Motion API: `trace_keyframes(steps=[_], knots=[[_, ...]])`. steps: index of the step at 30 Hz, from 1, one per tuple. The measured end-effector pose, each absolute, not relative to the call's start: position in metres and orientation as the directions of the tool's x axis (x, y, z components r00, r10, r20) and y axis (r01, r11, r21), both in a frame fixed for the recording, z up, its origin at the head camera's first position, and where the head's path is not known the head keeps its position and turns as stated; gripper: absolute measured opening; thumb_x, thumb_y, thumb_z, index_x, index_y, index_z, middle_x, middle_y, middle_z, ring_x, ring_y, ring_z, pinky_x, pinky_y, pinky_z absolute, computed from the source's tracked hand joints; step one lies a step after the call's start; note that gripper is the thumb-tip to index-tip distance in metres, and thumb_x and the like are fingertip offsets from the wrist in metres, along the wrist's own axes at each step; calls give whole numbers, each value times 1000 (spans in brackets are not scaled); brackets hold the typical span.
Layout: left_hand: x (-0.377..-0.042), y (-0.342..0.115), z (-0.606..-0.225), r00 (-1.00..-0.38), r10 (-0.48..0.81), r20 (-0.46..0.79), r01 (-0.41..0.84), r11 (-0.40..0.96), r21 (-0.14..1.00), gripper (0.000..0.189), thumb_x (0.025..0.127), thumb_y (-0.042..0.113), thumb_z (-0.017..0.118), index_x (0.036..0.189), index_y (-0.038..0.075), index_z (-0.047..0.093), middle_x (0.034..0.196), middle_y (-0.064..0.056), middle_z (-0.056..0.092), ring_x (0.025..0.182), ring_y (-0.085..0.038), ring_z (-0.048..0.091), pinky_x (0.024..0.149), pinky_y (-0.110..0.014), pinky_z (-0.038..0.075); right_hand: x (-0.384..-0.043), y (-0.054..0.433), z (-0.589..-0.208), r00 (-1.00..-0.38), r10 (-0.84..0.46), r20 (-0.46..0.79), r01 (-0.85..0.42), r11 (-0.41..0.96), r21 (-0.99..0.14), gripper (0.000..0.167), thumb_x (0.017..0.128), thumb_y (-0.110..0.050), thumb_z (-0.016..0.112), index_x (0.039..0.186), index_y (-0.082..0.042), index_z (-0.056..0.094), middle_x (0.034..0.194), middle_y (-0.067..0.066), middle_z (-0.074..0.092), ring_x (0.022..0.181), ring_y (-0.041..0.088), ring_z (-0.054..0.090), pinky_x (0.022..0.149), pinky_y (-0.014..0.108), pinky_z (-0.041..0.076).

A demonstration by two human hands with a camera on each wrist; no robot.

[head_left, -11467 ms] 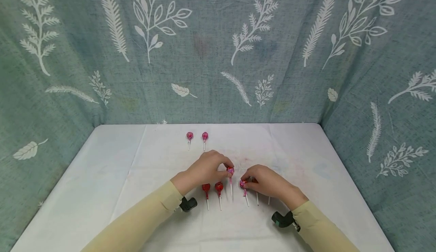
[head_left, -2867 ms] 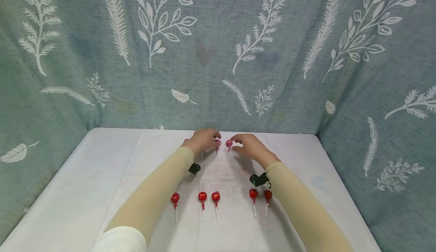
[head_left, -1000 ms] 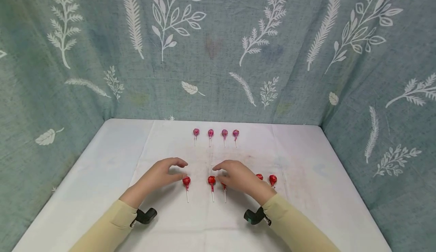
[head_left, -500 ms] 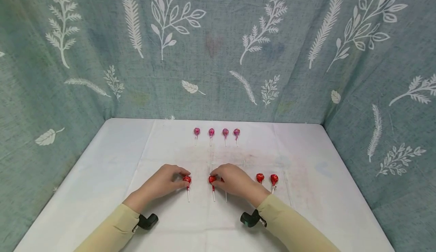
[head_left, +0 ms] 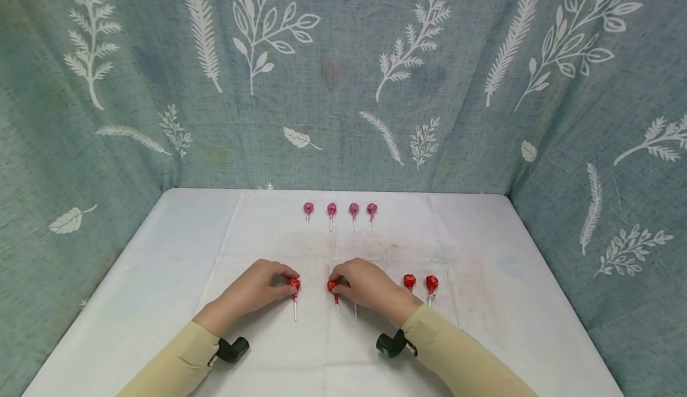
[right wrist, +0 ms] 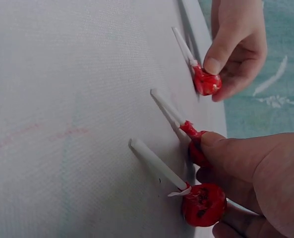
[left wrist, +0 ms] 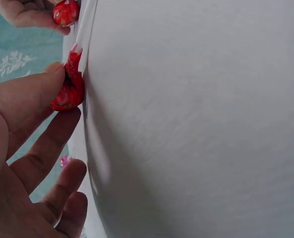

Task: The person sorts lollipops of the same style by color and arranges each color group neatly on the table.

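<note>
My left hand [head_left: 256, 290] pinches the wrapped head of a red lollipop [head_left: 295, 284] between thumb and fingertips; its white stick points toward me. In the left wrist view the thumb presses on the red wrapper [left wrist: 73, 91]. A little to the right, my right hand [head_left: 371, 285] grips a second red lollipop [head_left: 331, 286] by its head, the stick slanting slightly. Beneath that hand lies a third red lollipop [right wrist: 204, 204], its head hidden in the head view and only its stick showing there.
At the back of the white-covered table [head_left: 177, 254] four-like pink lollipops [head_left: 331, 208], several in all, lie in a row. Two more red lollipops, one nearer [head_left: 409, 281] and one farther right [head_left: 432, 284], lie beside my right forearm. A patterned grey-green curtain [head_left: 333, 146] surrounds the table.
Two pink lollipops, earlier in my hands, now lie in the back row. My hands have come back toward me and closed on two red lollipops; the right one has shifted slightly left.
</note>
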State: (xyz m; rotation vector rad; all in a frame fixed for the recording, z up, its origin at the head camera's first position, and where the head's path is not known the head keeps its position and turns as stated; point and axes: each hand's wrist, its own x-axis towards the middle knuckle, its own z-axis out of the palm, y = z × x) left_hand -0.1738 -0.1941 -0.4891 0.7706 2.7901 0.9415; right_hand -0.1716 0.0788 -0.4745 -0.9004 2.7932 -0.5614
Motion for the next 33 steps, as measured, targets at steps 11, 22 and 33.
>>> trace_keyframes(steps=[11, 22, 33], knots=[[-187, -192, -478, -889, 456, 34, 385, 706, 594, 21, 85, 23, 80, 106, 18, 76, 94, 17, 68, 102, -13, 62, 93, -43, 48, -174, 80, -473, -806, -590, -57, -520, 750, -408, 21, 90, -26, 76, 109, -20, 75, 97, -14, 68, 85, 2, 57, 85, 24, 51], [-215, -196, -462, -887, 460, 40, 396, 714, 577, 27, 88, 24, 78, 113, 15, 75, 99, 13, 69, 105, -17, 62, 94, -45, 47, -177, 81, -476, -806, -590, -49, -520, 746, -416, 19, 89, -26, 76, 108, -21, 75, 95, -16, 68, 85, 1, 58, 83, 23, 50], [-249, -201, -458, -901, 433, 5, 362, 747, 558, 30, 90, 27, 75, 117, 15, 73, 104, 9, 69, 112, -22, 60, 97, -46, 45, -177, 83, -478, -805, -593, -33, -517, 728, -450, 18, 90, -24, 76, 108, -20, 75, 95, -16, 68, 84, -1, 57, 80, 21, 50]])
